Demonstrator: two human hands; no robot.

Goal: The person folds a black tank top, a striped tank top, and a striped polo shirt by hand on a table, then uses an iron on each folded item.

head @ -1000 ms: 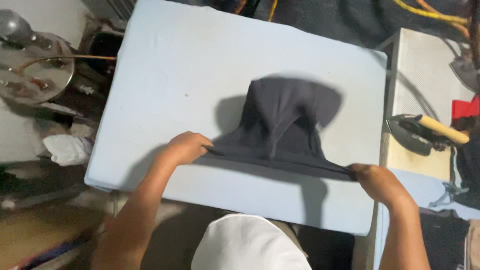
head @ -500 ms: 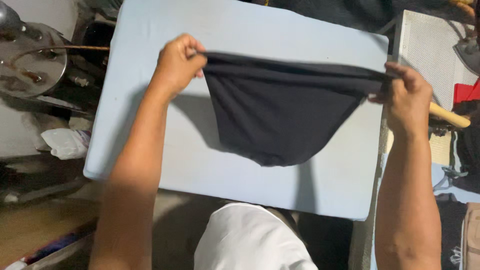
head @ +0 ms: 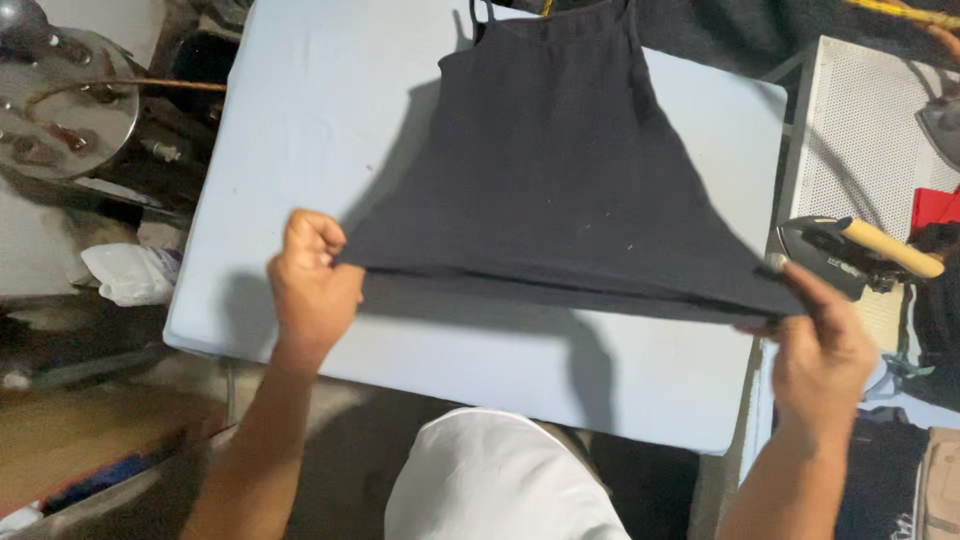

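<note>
A camisole (head: 570,170) lies spread on the tabletop (head: 300,130), hem nearest the person; an iron (head: 850,255) rests right of it, a round tank (head: 60,105) left.

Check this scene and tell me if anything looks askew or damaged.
Nothing looks damaged. The dark top is spread over the pale board, its hem pulled taut between the left hand and right hand. Its straps hang past the far edge, and pale lint specks dot the fabric.

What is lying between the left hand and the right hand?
In the head view, the stretched hem of the dark top spans from left hand to right hand, above the pale blue board.
</note>
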